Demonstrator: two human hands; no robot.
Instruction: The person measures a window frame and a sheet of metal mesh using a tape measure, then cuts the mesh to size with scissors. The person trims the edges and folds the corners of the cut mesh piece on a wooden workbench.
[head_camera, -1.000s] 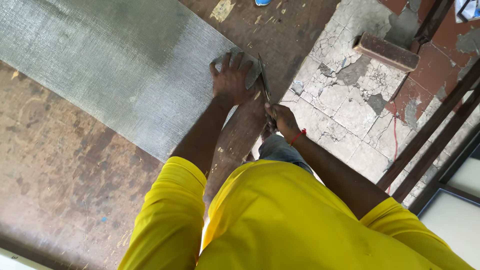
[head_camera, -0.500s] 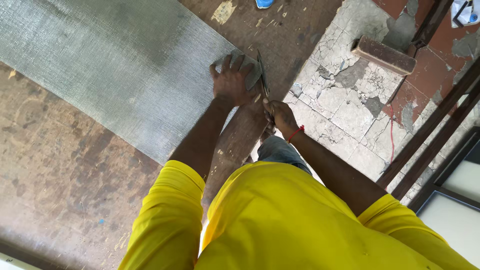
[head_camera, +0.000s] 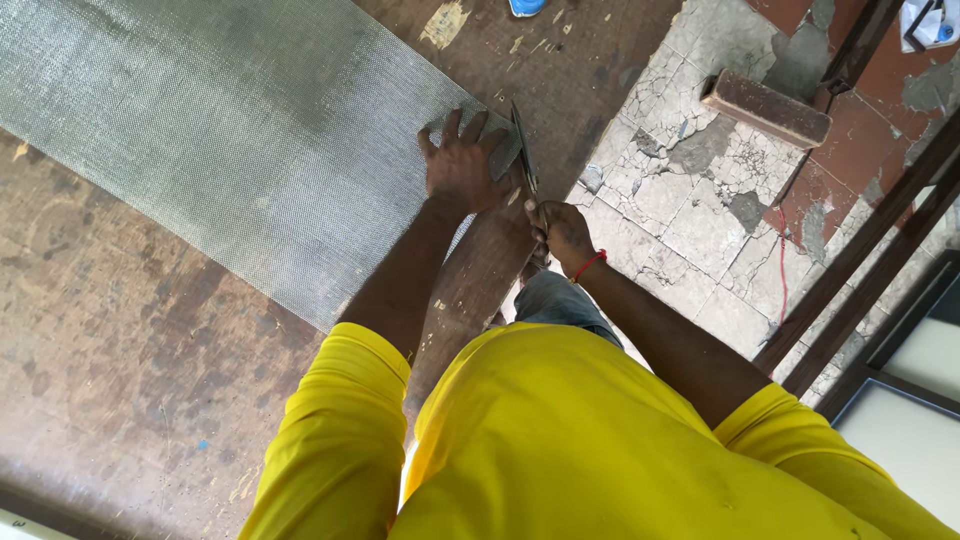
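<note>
A long sheet of grey wire mesh (head_camera: 220, 150) lies flat across a worn brown wooden board (head_camera: 120, 370). My left hand (head_camera: 462, 168) presses palm-down on the mesh near its right edge, fingers spread. My right hand (head_camera: 562, 232), with a red thread at the wrist, grips the handles of metal shears (head_camera: 523, 150). The blades point away from me along the mesh's right edge, just beside my left hand. My yellow sleeves fill the bottom of the view.
A reddish brick (head_camera: 765, 107) lies on the cracked pale floor (head_camera: 690, 200) to the right. Dark metal frame bars (head_camera: 860, 250) slant at the far right beside a white panel (head_camera: 900, 440). A small blue object (head_camera: 525, 6) sits at the top edge.
The shears have moved forward along the mesh's edge, blades now showing beyond my left hand. My left hand's fingers have spread flatter on the mesh.
</note>
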